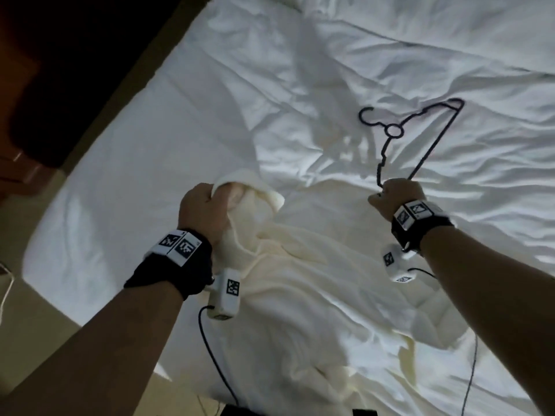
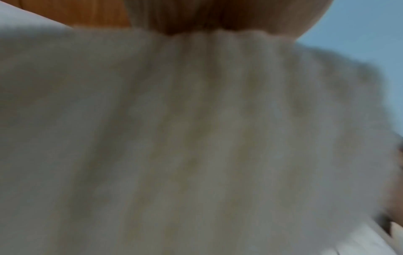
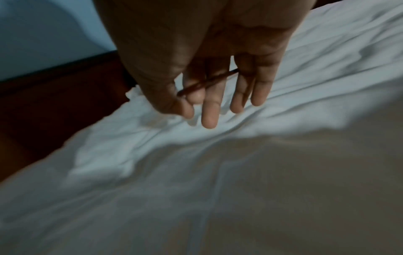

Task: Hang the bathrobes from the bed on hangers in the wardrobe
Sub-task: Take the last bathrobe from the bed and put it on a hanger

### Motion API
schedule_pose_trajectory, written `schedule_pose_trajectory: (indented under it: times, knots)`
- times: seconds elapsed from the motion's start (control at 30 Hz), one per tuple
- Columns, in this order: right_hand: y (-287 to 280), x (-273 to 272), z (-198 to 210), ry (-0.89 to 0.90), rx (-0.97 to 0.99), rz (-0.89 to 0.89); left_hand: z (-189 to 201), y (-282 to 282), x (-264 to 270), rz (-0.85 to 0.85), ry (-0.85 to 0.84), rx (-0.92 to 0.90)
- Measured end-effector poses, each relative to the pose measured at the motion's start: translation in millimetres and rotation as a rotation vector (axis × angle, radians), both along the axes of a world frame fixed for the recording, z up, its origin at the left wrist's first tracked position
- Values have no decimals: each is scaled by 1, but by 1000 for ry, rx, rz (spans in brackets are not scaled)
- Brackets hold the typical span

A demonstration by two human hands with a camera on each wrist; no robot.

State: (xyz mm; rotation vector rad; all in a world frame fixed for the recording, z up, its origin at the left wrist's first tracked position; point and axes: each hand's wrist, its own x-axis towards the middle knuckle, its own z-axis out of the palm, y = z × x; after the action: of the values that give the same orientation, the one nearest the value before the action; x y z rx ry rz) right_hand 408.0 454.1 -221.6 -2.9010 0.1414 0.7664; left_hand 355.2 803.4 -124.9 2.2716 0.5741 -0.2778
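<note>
1. While the cream bathrobe [image 1: 300, 295] lies crumpled over the lower centre of the bed [image 1: 120, 175], the left hand [image 1: 207, 211] grips a raised fold of it in a closed fist.
2. Right of centre, the right hand [image 1: 396, 196] holds the thin black hanger [image 1: 420, 136] by one end; thumb and forefinger pinch its wire, the other fingers [image 3: 210, 110] extended.
3. Hanger extends away from the hand over the white sheet, beside the robe's upper edge.
</note>
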Motion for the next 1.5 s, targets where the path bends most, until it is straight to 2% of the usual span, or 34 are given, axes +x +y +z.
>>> schedule_pose_trajectory:
  times: [0.1, 0.23, 0.4, 0.5, 0.6, 0.7, 0.8, 0.93, 1.03, 1.17, 1.23, 1.4, 1.5]
  knots:
    - [5, -43, 29, -144, 219, -246, 16, -14, 4, -11, 10, -127]
    - [-12, -85, 75, -345, 522, -462, 33, -27, 3, 31, -5, -288]
    - [-45, -120, 138, -557, 1055, -845, 53, -43, -13, -43, -49, -291]
    - [-64, -145, 161, -614, 1173, -1013, 67, -50, -40, -152, -111, -266]
    - [-73, -189, 163, -495, 1174, -1159, 81, -50, -81, -200, -113, -258]
    - [-71, -251, 152, -178, 1093, -1209, 89, -33, -131, -105, -95, -327]
    - [-57, -316, 144, 63, 983, -1258, 83, 1, -187, -91, -19, -117]
    - [-32, -388, 138, 108, 886, -1262, 64, 50, -270, -102, 121, 83]
    - [-21, -414, 140, 16, 872, -1167, 63, 83, -316, -39, 84, 163]
    - [-14, -413, 175, -168, 819, -836, 73, 110, -353, 13, 68, 188]
    - [-10, -409, 194, -161, 749, -675, 77, 117, -366, -14, 132, 208]
    - [7, -400, 224, -85, 564, -372, 81, 121, -397, -225, 354, 477]
    - [25, -398, 237, -60, 507, -249, 84, 126, -407, -211, 438, 471]
